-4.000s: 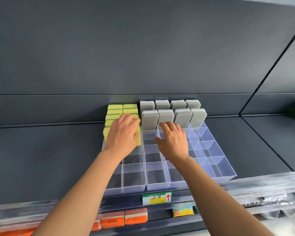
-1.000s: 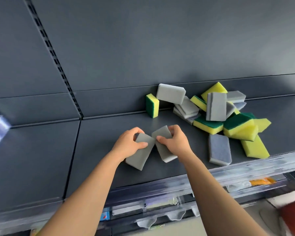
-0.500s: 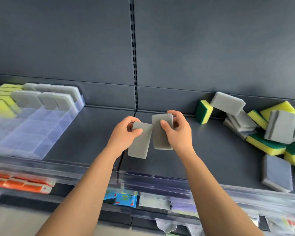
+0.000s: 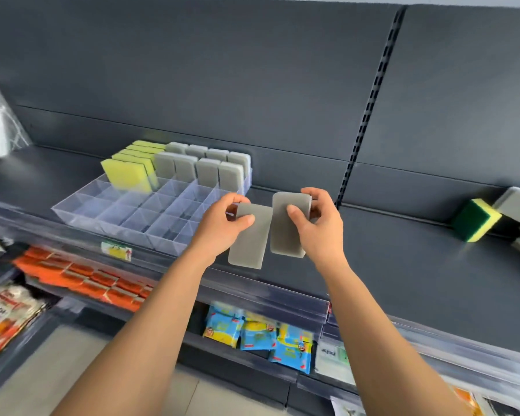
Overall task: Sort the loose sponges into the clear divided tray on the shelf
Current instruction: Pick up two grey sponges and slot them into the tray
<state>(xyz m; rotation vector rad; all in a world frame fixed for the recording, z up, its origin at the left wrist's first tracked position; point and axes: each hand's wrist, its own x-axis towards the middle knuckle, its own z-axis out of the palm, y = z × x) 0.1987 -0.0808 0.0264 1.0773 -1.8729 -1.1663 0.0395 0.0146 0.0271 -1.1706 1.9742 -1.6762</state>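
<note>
One dark grey metal shelf (image 4: 403,265), spanning the middle of the frame.

One clear divided plastic tray (image 4: 111,226), centre left on that shelf. Its back compartments are filled and its front rows are vacant.

Stock inside the tray: upright yellow sponges (image 4: 126,175) at its left rear, and upright grey sponges (image 4: 206,174) in two rows at its right rear.

Two hands, mid-frame, just right of the tray.
- Left hand (image 4: 219,229): fingers (image 4: 243,219) curled, thumb in front, pinching the top end of one flat grey rectangular sponge (image 4: 248,244), which hangs long side down.
- Right hand (image 4: 323,235): the same pinch on a second grey rectangular sponge (image 4: 284,235), held slightly higher.
- Whether the two sponges' edges touch cannot be told.

One green-and-yellow sponge (image 4: 475,220), far right, leaning beside further loose grey pieces at the frame edge.

Step judged: carrying the pair to the tray.

Handling advice:
- Keep both sponges upright.
- Lower each into the next vacant compartment in front of the grey rows, one per cell.
- Ease the soft foam between the dividers rather than forcing it.
- Keep grey with grey.
</note>
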